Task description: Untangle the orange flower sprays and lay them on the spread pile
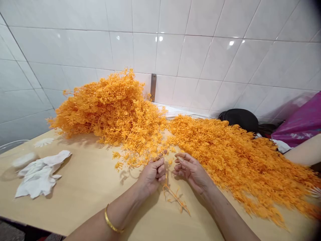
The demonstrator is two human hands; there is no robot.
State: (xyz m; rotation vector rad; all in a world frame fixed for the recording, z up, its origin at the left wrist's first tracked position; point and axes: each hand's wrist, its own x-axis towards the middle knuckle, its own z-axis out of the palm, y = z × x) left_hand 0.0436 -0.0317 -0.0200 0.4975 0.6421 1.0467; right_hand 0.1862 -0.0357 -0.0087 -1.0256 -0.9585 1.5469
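My left hand is closed around an orange artificial plant stem, whose thin, mostly bare end slants down over the table. Small orange blossoms show just past its fingertips. Opposite it, a short gap away, my right hand has its fingers curled and thumb and forefinger pinched together; whatever is between them is too small to make out. Behind my left hand rises a tall heap of orange artificial sprigs. A flatter pile of similar sprigs spreads to the right, beside my right hand.
A crumpled white cloth and a whitish rounded object lie at the left of the table. At the back right are a black rounded case and a purple bag. A tiled wall bounds the back.
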